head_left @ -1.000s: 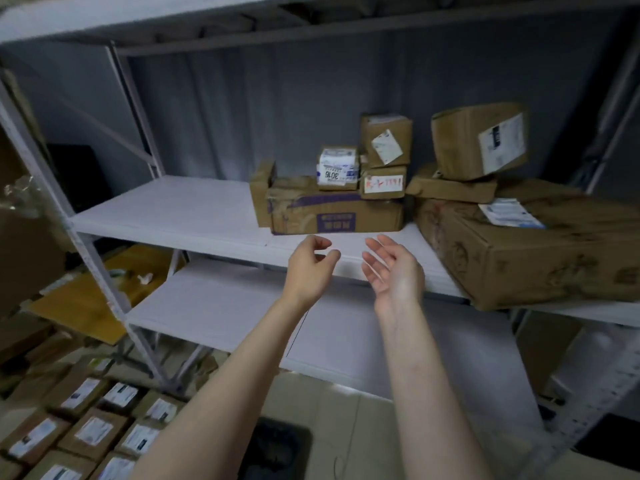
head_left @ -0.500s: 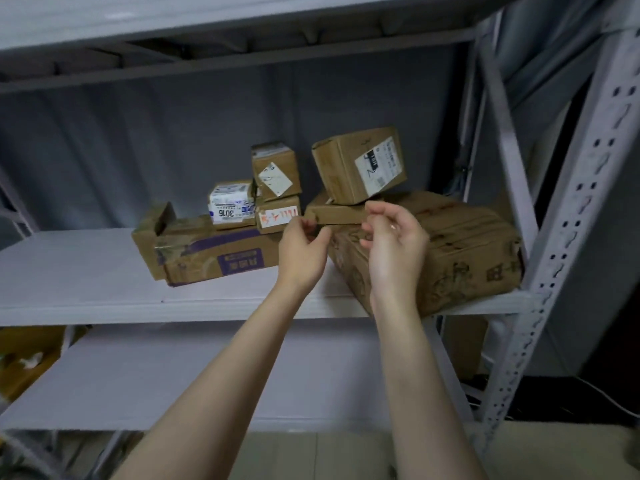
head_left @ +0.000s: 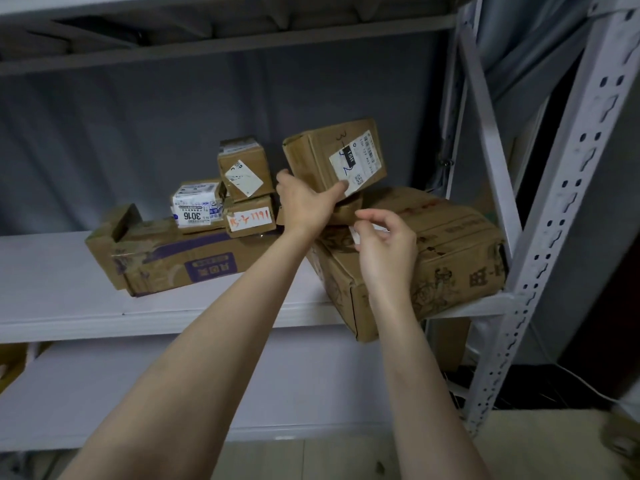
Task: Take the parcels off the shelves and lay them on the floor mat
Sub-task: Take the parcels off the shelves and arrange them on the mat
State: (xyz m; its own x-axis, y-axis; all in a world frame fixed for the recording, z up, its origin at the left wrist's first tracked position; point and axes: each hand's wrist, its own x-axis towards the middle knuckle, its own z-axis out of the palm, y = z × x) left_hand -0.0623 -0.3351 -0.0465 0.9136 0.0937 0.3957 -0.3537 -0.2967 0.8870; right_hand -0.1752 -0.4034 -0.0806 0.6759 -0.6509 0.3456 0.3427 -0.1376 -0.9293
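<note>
Several cardboard parcels sit on the grey middle shelf (head_left: 62, 296). My left hand (head_left: 304, 202) grips the lower left corner of a tilted brown box with a white label (head_left: 332, 154), thumb on the label side. That box rests above a flat parcel (head_left: 346, 211) on the big brown carton (head_left: 450, 251). My right hand (head_left: 384, 247) hovers in front of the big carton, fingers loosely curled, holding nothing. To the left lie a long purple-printed box (head_left: 173, 265), a white "3016" parcel (head_left: 195, 206), a box with an orange-lettered label (head_left: 251, 216) and a small box (head_left: 244, 168) on top of it.
A perforated grey upright (head_left: 554, 237) and a diagonal brace (head_left: 485, 133) stand at the right. A lower shelf (head_left: 138, 386) lies beneath, another shelf (head_left: 207, 46) overhead. Cables run along the floor at the lower right.
My left hand has reached up and taken hold of the labelled brown box, which is now tilted. My right hand has dropped slightly in front of the big carton.
</note>
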